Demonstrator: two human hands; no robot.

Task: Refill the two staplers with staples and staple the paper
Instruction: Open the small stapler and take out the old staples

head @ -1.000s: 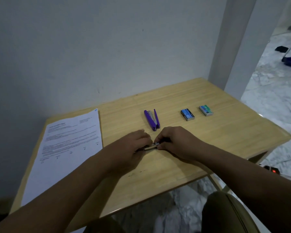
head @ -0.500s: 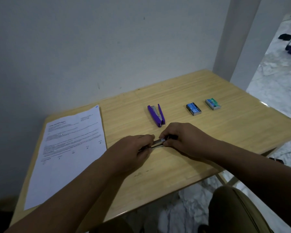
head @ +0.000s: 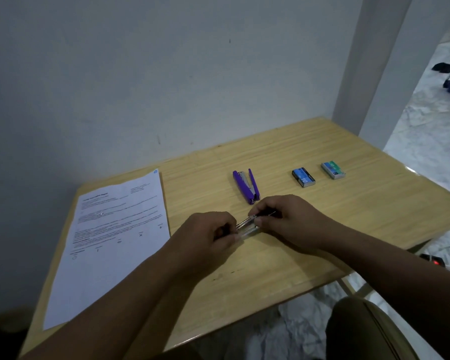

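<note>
A printed paper (head: pixel 109 237) lies at the table's (head: pixel 348 229) left, then the left hand (head: pixel 208 237) and right hand (head: pixel 283 222) each grip an end of a dark stapler (head: pixel 247 226) (mostly hidden), with a purple stapler (head: pixel 245 187) just beyond and blue (head: pixel 303 178) and green staple boxes (head: pixel 333 170) far right.
</note>
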